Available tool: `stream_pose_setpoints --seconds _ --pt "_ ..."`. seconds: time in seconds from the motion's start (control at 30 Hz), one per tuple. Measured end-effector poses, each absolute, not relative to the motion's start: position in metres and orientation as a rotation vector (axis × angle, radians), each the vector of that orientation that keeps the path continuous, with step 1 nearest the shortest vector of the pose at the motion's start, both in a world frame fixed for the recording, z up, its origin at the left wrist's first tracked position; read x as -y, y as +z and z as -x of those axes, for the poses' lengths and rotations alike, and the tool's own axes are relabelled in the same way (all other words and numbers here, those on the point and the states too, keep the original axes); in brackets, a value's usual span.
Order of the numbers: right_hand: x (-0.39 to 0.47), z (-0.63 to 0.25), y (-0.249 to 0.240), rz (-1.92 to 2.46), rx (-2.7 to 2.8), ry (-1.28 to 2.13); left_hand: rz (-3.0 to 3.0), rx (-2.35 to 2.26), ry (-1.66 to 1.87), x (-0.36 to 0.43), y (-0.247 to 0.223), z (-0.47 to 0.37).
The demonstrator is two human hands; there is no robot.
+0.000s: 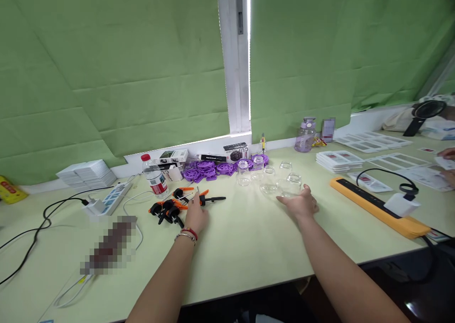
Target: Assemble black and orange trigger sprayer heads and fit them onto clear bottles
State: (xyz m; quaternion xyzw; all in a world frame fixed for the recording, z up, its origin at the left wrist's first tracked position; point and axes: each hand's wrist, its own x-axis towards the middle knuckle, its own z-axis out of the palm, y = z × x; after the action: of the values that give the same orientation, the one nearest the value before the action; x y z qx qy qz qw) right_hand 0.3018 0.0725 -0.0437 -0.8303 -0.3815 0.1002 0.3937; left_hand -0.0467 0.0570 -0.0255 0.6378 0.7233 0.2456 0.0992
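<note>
Workroom, apparently — shared table [245, 256], power strips [371, 207]

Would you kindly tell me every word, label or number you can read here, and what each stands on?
"CUP": large letters on the printed white box.
"HOLDER", probably: beneath it, same box.
Too small or blurred to read: the lettering on the red-capped bottle, lilac bottle, long black item, yellow packet and small carton.

Left hand [196, 216] and right hand [301, 205]: bare. Forearms [166, 273] bare to lower frame edge. Left wrist [194, 225], below and left of frame centre: red bracelet [189, 230]; thin silver-coloured bangle [185, 236] beside it, elbow side.
</note>
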Motion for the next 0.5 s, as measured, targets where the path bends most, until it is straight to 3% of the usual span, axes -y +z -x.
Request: stream_pose_setpoints --seconds 0.33,0.5 --pt "-0.078 -0.310 -0.047 2.071 0.960 0.225 -1.987 -2.187 0.654 -0.063 -0.034 0.044" --pt "-0.061 -0.287 -0.027 1.859 1.065 -0.130 -1.960 -2.081 0.720 -0.057 -0.030 0.043"
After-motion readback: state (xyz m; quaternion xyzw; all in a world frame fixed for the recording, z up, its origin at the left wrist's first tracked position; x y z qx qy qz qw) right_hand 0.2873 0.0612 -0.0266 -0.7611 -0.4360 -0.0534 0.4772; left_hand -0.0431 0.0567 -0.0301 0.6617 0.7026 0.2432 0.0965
